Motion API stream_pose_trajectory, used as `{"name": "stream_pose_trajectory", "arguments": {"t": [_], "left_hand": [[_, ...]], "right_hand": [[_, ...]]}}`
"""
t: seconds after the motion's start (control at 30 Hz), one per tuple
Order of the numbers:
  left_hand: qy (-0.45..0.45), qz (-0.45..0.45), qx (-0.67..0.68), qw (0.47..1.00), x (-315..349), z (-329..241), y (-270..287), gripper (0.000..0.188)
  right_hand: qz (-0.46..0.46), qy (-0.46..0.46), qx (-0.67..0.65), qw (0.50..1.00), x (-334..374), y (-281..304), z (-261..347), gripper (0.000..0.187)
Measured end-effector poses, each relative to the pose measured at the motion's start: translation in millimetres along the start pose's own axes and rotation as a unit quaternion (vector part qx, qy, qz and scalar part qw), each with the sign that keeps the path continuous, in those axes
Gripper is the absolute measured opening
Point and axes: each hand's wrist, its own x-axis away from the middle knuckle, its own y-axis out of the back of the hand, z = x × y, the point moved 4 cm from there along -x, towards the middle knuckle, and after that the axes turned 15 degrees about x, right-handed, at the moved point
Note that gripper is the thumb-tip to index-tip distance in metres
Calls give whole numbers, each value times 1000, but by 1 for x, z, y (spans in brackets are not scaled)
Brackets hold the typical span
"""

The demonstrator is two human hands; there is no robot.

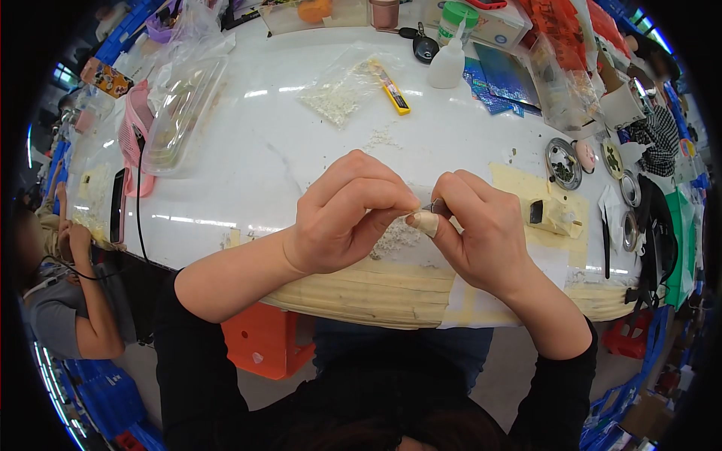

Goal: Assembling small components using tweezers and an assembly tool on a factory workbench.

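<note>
My left hand (347, 214) is curled over the near edge of the white table (256, 158), its thumb and forefinger pinched on something tiny and pale. My right hand (481, 225) meets it fingertip to fingertip and grips a small dark metal tool (436, 205); its thumb wears a pale bandage. A heap of small white bits (397, 239) lies on the table just under the fingertips. What the left fingers pinch is too small to name.
A clear bag of white bits (342, 86), a yellow utility knife (393, 92), a white glue bottle (447, 64) and car keys (423, 46) lie farther back. Small round tins (563, 163) sit at right, a clear plastic tray (180, 113) and phone (118, 204) at left. Another person (68, 293) sits at far left.
</note>
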Motion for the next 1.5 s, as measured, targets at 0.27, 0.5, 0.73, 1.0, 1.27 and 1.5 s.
{"name": "stream_pose_trajectory", "arguments": {"t": [0.27,0.5,0.73,1.0,1.27,1.5], "left_hand": [[-12,30,-16,999,-1,-2,1,16],[24,24,7,999,0,2,2,16],[403,-145,352,832,15,27,-2,9],[450,-99,382,801,16,22,-6,10],[458,-93,393,792,16,22,-7,13],[409,-116,386,819,15,21,-7,14]], "right_hand": [[14,-5,-7,1000,0,0,0,18],[19,0,-14,1000,-1,3,0,17],[-48,-22,-67,996,-6,8,-6,22],[-42,-20,-127,991,-9,10,-5,31],[-24,-40,-137,989,-8,9,-6,23],[-31,-76,-144,986,-8,8,-7,16]]}}
